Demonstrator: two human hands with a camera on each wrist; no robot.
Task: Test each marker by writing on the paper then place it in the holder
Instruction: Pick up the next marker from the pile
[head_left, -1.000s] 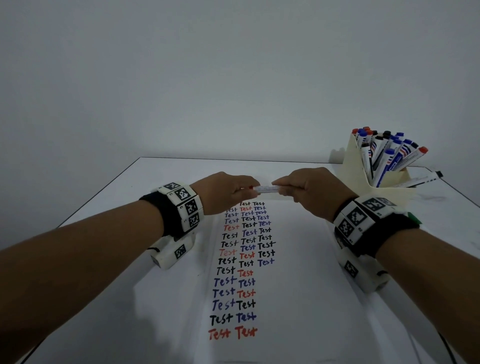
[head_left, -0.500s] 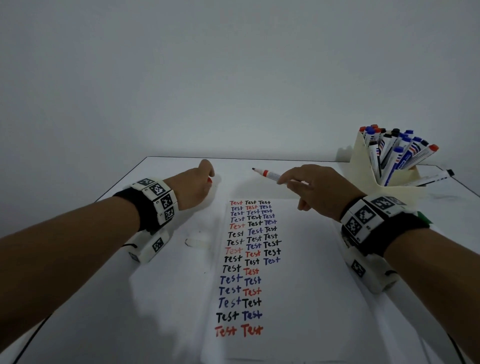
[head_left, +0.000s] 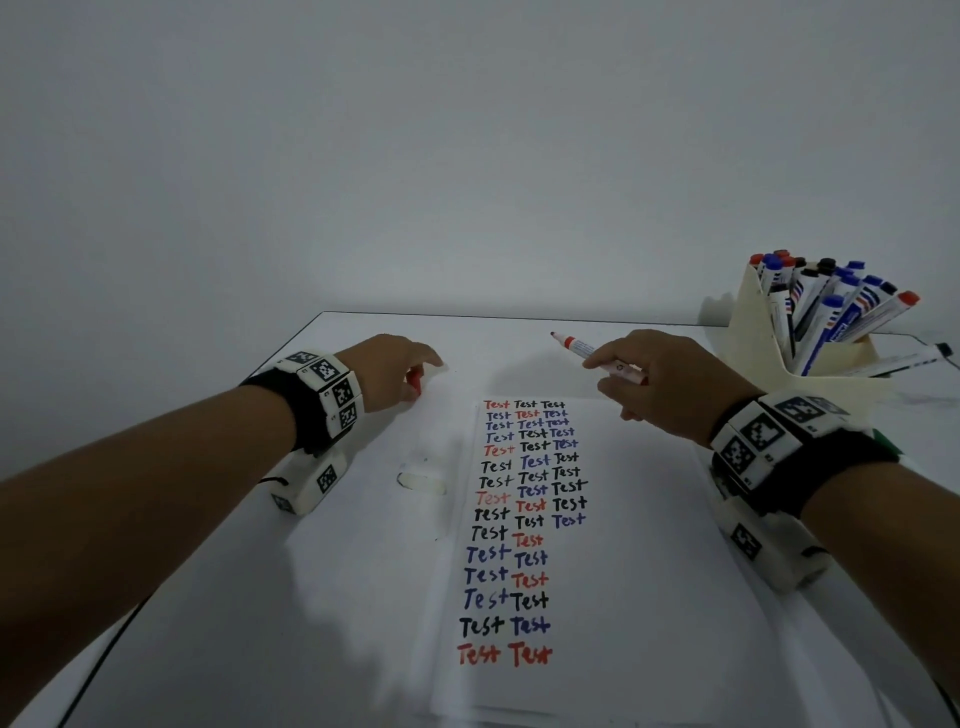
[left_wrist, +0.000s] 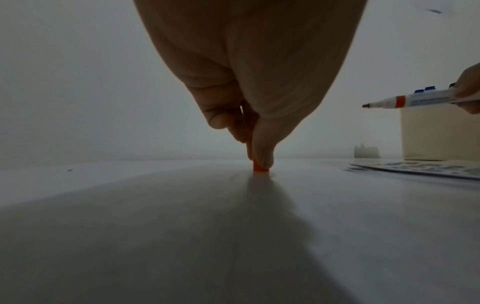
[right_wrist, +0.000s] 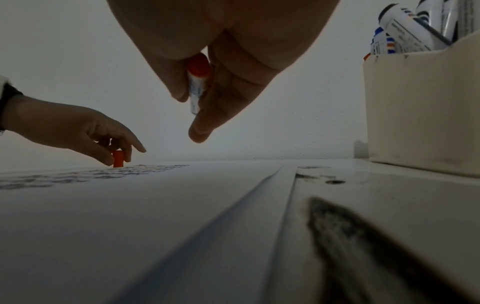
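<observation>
My right hand grips an uncapped red marker, tip pointing left and raised above the top of the paper. The marker's red end shows between my fingers in the right wrist view. My left hand pinches the red cap upright on the table, left of the paper; the cap touches the surface. The paper carries rows of "Test" in red, blue and black. The cream holder at the right holds several capped markers.
One black-capped marker lies on the table beside the holder. A small pale smudge or tape mark sits left of the paper. The white table ends at a grey wall behind.
The hands pulled apart: the cap came off the marker. My left hand carried the cap left and down to the table; my right hand keeps the marker raised over the paper's top.
</observation>
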